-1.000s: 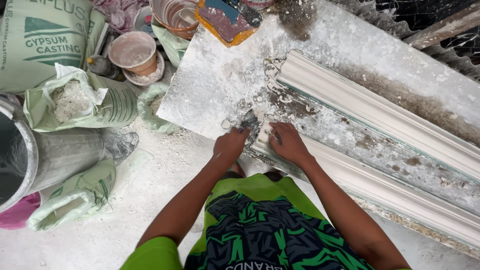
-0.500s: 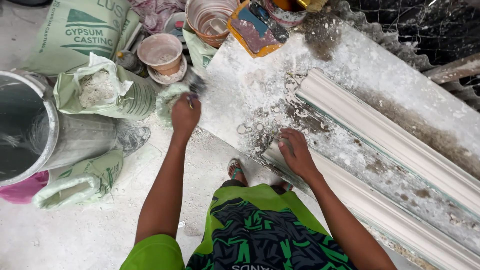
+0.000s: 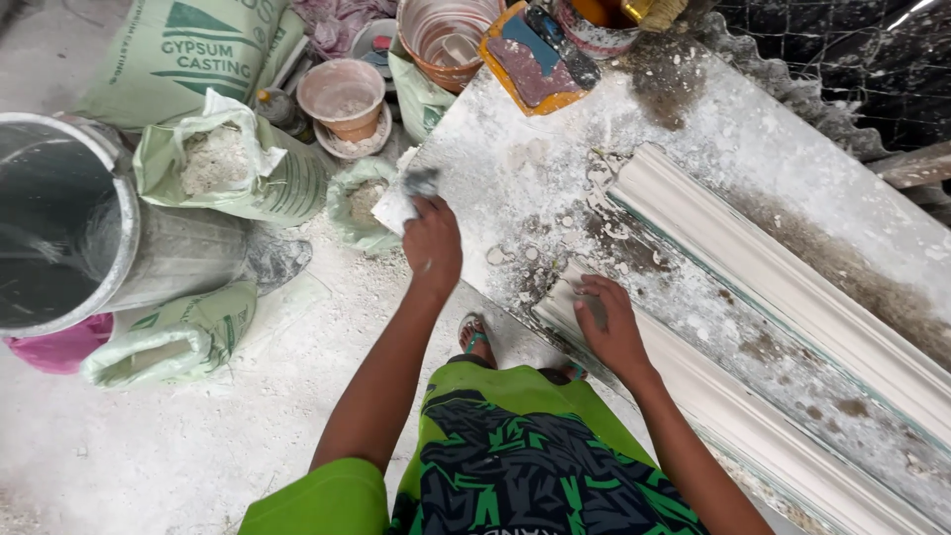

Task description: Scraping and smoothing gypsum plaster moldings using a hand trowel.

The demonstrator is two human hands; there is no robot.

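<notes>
White moulded plaster cornice strip [image 3: 684, 376] lies along the dusty work slab [image 3: 515, 168], its near end under the right hand [image 3: 609, 327], fingers spread flat on it, gripping nothing. The left hand [image 3: 433, 243] is clenched around a flat plaster-caked scraper [image 3: 404, 201] at the slab's edge, beside an open powder bag [image 3: 362, 203]. Judging by this, steady downward pressure should stop the strip sliding.
</notes>
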